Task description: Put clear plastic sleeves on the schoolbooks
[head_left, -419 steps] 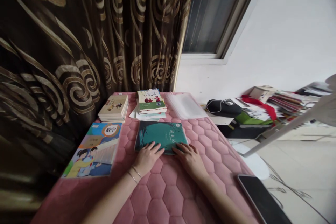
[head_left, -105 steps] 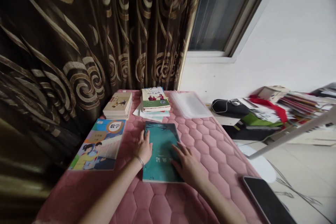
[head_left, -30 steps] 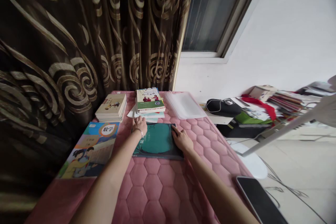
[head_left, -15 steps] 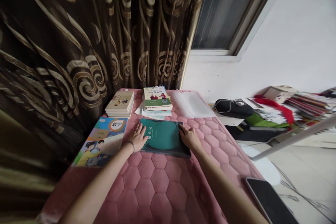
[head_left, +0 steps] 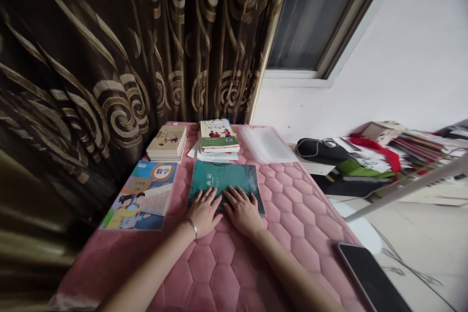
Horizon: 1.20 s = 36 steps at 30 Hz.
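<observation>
A dark curtain with gold swirls (head_left: 91, 58) is hanging along the left edge of the pink quilted mat (head_left: 223, 278). Near that edge, a textbook printed 数学 (head_left: 141, 195) is lying flat, and a stack of beige paperbacks (head_left: 166, 142) is sitting at the far left corner, its count hard to tell. At the middle, the left hand (head_left: 203, 212) and the right hand (head_left: 243, 212) are resting flat, side by side and nearly touching, with fingers spread over the lower edge of a teal book (head_left: 223, 180), not clamping it; its small title is hard to read. Beyond it, one green-covered stack of books (head_left: 218, 135) is sitting on loose papers (head_left: 204, 155), with clear plastic sleeves (head_left: 266, 144) just beside it at the far edge. One black phone (head_left: 373, 278) is lying at the right edge.
</observation>
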{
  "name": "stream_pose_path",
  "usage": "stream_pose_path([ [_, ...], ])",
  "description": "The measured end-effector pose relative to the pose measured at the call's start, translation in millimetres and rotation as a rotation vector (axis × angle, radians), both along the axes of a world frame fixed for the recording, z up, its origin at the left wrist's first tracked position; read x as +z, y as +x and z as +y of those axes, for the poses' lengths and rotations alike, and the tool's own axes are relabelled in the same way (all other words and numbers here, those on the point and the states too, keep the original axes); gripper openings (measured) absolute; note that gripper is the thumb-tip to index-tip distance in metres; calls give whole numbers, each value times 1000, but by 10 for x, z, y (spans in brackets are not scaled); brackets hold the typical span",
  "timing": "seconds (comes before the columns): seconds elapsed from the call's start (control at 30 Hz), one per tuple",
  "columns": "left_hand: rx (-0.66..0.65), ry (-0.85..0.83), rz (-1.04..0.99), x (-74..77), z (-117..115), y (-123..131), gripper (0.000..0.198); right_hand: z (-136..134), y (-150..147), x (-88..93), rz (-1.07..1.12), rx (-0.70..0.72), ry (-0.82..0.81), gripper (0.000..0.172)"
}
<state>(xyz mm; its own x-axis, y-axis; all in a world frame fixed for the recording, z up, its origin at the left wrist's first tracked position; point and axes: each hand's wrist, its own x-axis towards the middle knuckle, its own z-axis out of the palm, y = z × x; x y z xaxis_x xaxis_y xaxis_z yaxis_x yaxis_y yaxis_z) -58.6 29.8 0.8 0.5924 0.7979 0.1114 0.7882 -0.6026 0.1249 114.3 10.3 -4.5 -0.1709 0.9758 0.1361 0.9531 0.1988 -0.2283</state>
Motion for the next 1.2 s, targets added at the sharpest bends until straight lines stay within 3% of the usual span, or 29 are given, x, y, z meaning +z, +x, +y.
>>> stream_pose_path([
  [0.4, 89, 109, 23, -66, -21, -21, 45, -140, -83, -39, 18, 38, 138, 45],
  [0.7, 60, 176, -14, -159, 40, -38, 41, -83, -71, -125, 38, 48, 217, 36],
  [0.83, 40, 150, -16, -104, 67, -229, 39, -117, 155, -128, 22, 41, 227, 34],
  [1.03, 55, 131, -35, -129, 137, -689, 40, -259, 821, -163, -34, -23, 260, 28],
  [1.2, 73, 109, -32, -149, 133, -793, 46, -332, 1039, -203, -53, -69, 262, 25],
])
